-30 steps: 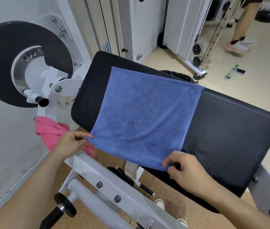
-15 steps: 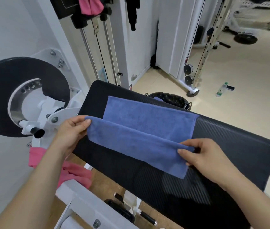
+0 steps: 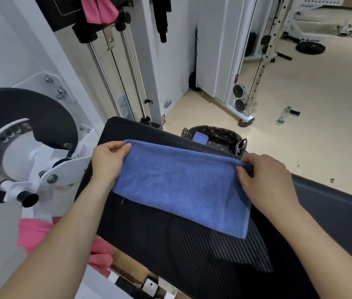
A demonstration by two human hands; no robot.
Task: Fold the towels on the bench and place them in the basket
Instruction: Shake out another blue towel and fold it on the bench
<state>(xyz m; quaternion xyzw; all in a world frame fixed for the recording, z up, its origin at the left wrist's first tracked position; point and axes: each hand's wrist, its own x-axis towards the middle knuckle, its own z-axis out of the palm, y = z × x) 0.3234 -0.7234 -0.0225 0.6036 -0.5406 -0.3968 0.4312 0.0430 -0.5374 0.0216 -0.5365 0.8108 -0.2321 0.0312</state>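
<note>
The first fold looks almost finished. The blue towel (image 3: 181, 186) lies doubled over on the far half of the counter (image 3: 332, 212), with its crease toward the counter's near side and its loose edges along the far edge.

The left grip (image 3: 108, 160) pinches the far-left corner, thumb on top and fingers curled underneath. The right grip (image 3: 265, 178) pinches the far-right corner the same way. Neither holds anything else.

Next, I judge, the layered corners need to be set down square on each other and the cloth smoothed flat. A second fold across its length should then make it small enough for the basket (image 3: 224, 134). The basket stands just beyond the counter's far edge and already holds a folded blue towel (image 3: 200, 138).

A pink towel (image 3: 32, 231) hangs off the counter's left side, below its level, probably next in line.
</note>
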